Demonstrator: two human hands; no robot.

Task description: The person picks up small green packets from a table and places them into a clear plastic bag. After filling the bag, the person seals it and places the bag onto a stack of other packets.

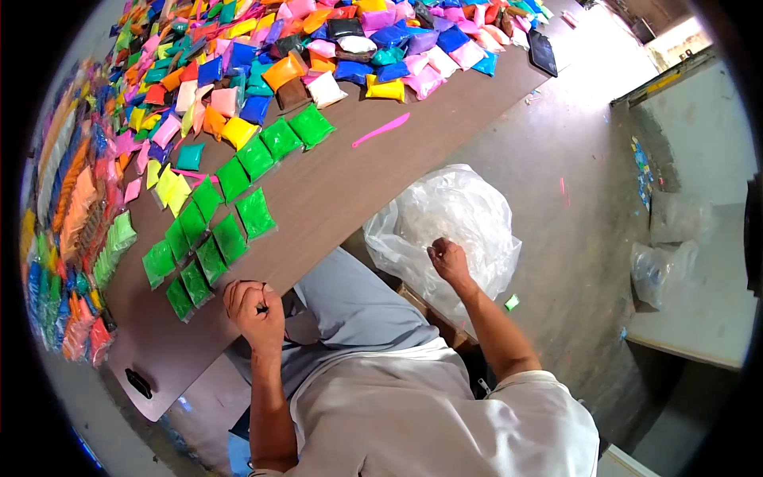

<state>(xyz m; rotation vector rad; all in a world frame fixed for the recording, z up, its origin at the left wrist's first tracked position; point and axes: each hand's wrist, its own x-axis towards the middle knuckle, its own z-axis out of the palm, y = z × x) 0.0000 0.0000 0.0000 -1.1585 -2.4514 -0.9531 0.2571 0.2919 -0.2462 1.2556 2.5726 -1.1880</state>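
Observation:
My left hand [256, 312] is curled into a loose fist at the near edge of the table, close to the lowest green packet [180, 299]. Whatever it may hold is hidden by the fingers. More flat green packets [255, 213] lie in rows leading up the table. My right hand [450, 260] is over a large clear plastic bag [477, 199] beside my leg. Its fingers are bent together, and I cannot make out anything between them. The bag stands in or on a brown box [413, 299], partly hidden.
A heap of colourful packets [318, 48] covers the far part of the table [318, 199]. Bundled packets [75, 230] line the left. A pink plastic stick [381, 129], a phone [542, 53] and a black clip-like piece [138, 383] lie around. One green packet [512, 302] is on the floor.

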